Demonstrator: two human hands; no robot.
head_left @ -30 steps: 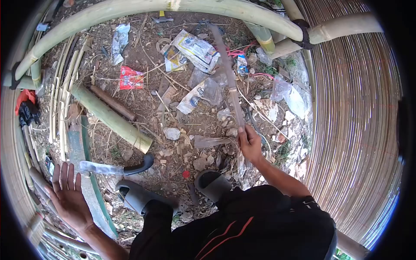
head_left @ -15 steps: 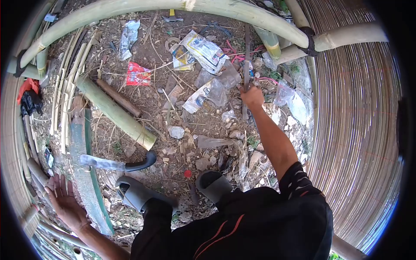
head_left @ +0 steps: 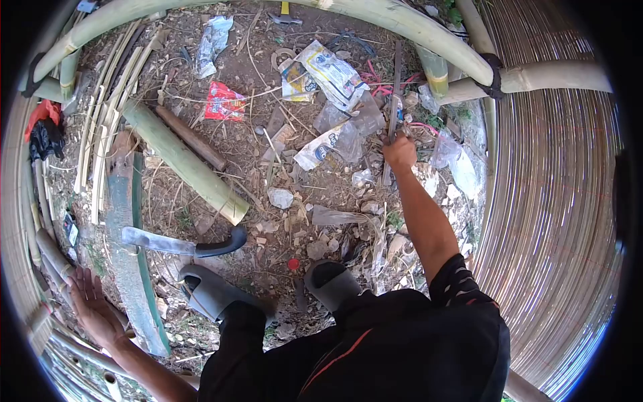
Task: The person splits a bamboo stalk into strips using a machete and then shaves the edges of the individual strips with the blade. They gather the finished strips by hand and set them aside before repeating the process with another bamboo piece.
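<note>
My right hand point(head_left: 400, 151) reaches forward to the ground, fingers closed around a long, narrow grey-brown strip point(head_left: 396, 90). The strip runs away from me above the fist, and a length shows below it. At the lower left my left hand point(head_left: 96, 309) is held out empty, fingers extended and palm showing, close beside a thin pole point(head_left: 53, 254). Between that hand and my feet, a machete point(head_left: 161, 242) with a curved black handle lies partly across a weathered plank point(head_left: 126, 221). A cut green bamboo length point(head_left: 184, 163) rests just beyond the machete.
Plastic wrappers point(head_left: 335, 75) and a red packet point(head_left: 224, 102) litter the dirt. A hammer point(head_left: 285, 17) lies at the far side. Split bamboo strips point(head_left: 110, 124) lie at left. A bamboo rail point(head_left: 395, 25) crosses ahead, and a slatted screen point(head_left: 549, 221) stands at right.
The view has shifted slightly, so the ground things sit a little differently in frame. My right hand keeps its hold on the strip; my left hand stays out at the side.
</note>
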